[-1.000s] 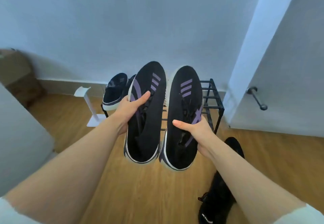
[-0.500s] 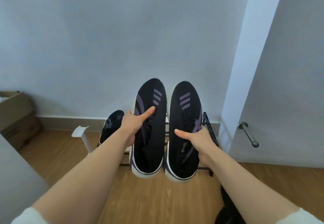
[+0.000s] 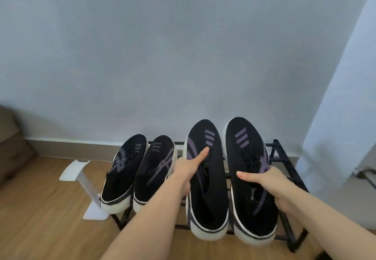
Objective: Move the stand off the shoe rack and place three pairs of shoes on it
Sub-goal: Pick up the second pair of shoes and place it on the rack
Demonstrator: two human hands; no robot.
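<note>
The left hand (image 3: 186,170) grips one black sneaker (image 3: 205,180), forefinger stretched along its top; the right hand (image 3: 270,184) clasps its mate (image 3: 249,188). Both shoes are over the right half of the black metal shoe rack (image 3: 284,162). At nine o'clock from them another black pair (image 3: 138,170) rests on the rack. The white stand (image 3: 85,186) is on the wooden floor (image 3: 40,219), just left of the rack.
</note>
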